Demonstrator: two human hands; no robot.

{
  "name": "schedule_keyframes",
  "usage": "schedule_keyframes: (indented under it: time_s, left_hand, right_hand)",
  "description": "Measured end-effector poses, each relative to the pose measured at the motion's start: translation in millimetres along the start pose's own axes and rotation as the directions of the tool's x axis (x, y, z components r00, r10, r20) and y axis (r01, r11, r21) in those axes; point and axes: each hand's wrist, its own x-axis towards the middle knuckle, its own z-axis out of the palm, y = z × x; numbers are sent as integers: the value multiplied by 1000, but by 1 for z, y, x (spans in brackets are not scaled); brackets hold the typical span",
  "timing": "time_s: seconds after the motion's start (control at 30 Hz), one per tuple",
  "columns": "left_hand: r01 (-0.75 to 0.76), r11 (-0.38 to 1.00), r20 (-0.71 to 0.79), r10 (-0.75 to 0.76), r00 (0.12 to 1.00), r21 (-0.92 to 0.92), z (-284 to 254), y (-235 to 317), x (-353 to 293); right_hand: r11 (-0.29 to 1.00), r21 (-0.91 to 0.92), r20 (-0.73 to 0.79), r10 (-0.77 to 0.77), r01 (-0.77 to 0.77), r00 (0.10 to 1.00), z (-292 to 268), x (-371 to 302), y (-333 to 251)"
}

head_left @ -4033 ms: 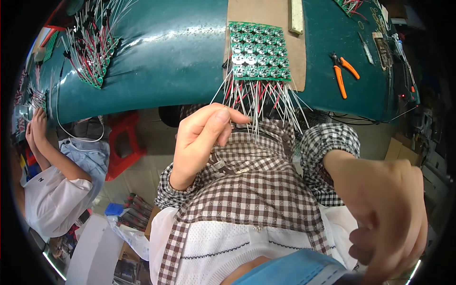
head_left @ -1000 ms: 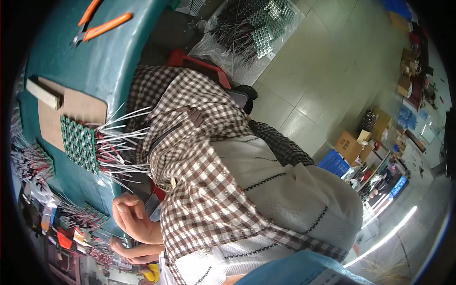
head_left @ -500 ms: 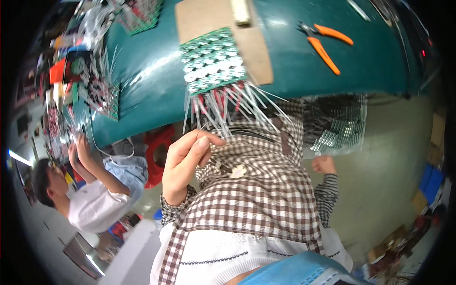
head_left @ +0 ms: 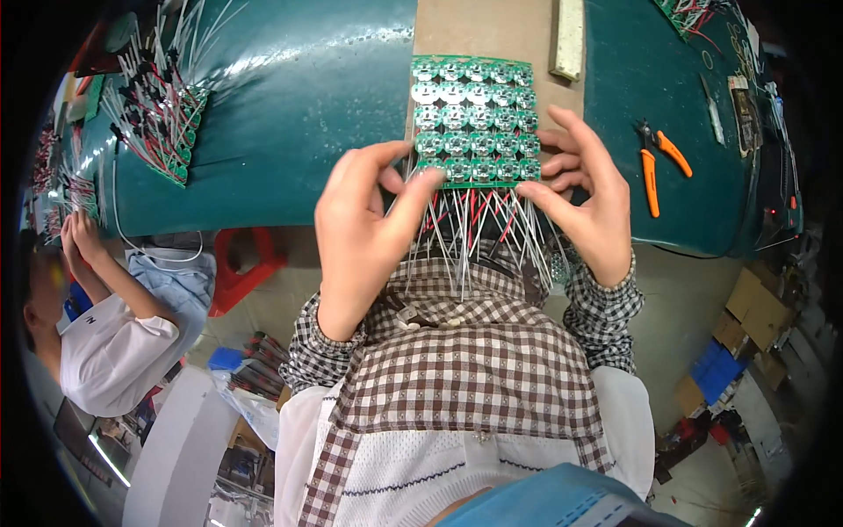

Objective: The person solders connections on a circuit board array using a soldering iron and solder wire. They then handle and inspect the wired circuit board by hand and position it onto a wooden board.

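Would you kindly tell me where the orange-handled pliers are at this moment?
In the head view, the orange-handled pliers lie on the green table, to the right of the right hand and the brown mat.

A green, nearly square circuit board panel (head_left: 475, 121) carries five rows of small silvery units. It lies over a brown sheet (head_left: 487, 31), units upward; loose white and red wires (head_left: 464, 230) spread from under its near edge, overhanging the table (head_left: 307, 123).
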Motion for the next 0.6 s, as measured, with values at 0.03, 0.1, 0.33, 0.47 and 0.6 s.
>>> schedule_keyframes:
  time_s: [0.03, 0.1, 0.33, 0.47, 0.6]
  left_hand:
    - [-35, 999, 39, 35, 999, -8, 3, -2, -1]
    - [41, 999, 91, -38, 995, -25, 4, 0, -3]
    - [115, 981, 90, -102, 991, -153, 6, 0, -9]
    - [137, 967, 136, -110, 985, -214, 5, -2, -13]
    - [179, 942, 154, -140, 978, -284, 8, 1, -12]
  right_hand:
    - [990, 137, -15, 36, -34, 999, 5, -1, -1]
    - [974, 215, -45, 83, -71, 996, 9, -1, -2]
    - [968, 247, -46, 56, -43, 997, 4, -7, 5]
    - [937, 348, -67, 70, -42, 995, 0, -16, 4]
    - [946, 325, -83, 49, -20, 995, -3, -16, 4]
